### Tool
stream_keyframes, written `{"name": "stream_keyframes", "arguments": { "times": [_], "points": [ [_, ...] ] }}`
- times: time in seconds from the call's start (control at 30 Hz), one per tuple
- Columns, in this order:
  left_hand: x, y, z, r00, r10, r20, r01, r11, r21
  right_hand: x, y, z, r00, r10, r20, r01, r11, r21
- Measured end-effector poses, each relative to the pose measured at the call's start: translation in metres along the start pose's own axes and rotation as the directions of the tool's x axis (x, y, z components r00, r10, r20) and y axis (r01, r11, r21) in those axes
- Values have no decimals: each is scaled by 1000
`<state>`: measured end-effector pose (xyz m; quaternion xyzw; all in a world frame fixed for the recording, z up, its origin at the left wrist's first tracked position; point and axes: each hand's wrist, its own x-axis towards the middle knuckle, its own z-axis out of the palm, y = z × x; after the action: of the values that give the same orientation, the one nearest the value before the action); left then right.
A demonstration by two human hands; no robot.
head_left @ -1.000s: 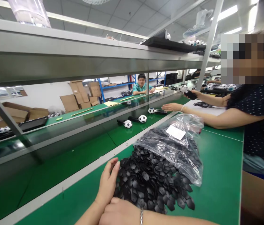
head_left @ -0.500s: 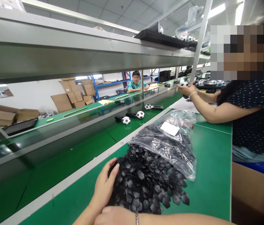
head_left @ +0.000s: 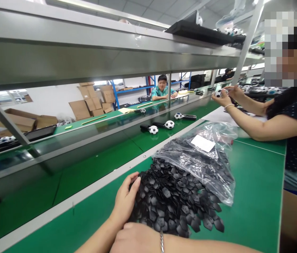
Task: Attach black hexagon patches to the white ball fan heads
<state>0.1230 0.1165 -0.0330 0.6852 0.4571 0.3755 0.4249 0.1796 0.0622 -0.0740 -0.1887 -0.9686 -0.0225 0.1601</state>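
Observation:
A heap of small black five-sided plastic pieces (head_left: 169,196) lies on the green tabletop, spilling from a clear plastic bag (head_left: 190,154) with a white label (head_left: 203,143). My left hand (head_left: 127,193) rests against the heap's left edge, thumb and fingers apart, with nothing visibly gripped. Across the near side of the heap comes my right arm, a silver bracelet at its wrist. My right hand (head_left: 137,238) lies beside my left forearm, back upward. Its fingers bend down out of sight, so what they hold, if anything, is hidden.
Beyond a pale rail (head_left: 111,174) runs a green conveyor (head_left: 85,175) carrying several football-shaped items (head_left: 153,130) with black parts. A metal shelf (head_left: 85,52) hangs above. At right, a co-worker's hands (head_left: 223,96) hold a football-shaped piece. Another person (head_left: 161,91) sits across the line.
The view has swung left, so the scene sits further right. A dark item has appeared on the conveyor at lower left. The co-worker's far hand has come up to the ball. My hands stay beside the heap.

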Motion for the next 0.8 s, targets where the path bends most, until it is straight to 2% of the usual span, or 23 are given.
{"name": "stream_keyframes", "arguments": {
  "times": [0.27,0.53,0.8],
  "points": [
    [-2,1,0,1000,19,-20,-21,996,-84,-3,-2,-7,998,14,68,-13,1000,-14],
    [-3,1,0,999,18,-36,-22,995,-100,-7,-2,4,999,-25,-38,24,1000,-18],
    [-3,1,0,999,27,-33,-33,981,-191,-9,-2,-2,997,-28,-73,21,996,-87]
  ]
}}
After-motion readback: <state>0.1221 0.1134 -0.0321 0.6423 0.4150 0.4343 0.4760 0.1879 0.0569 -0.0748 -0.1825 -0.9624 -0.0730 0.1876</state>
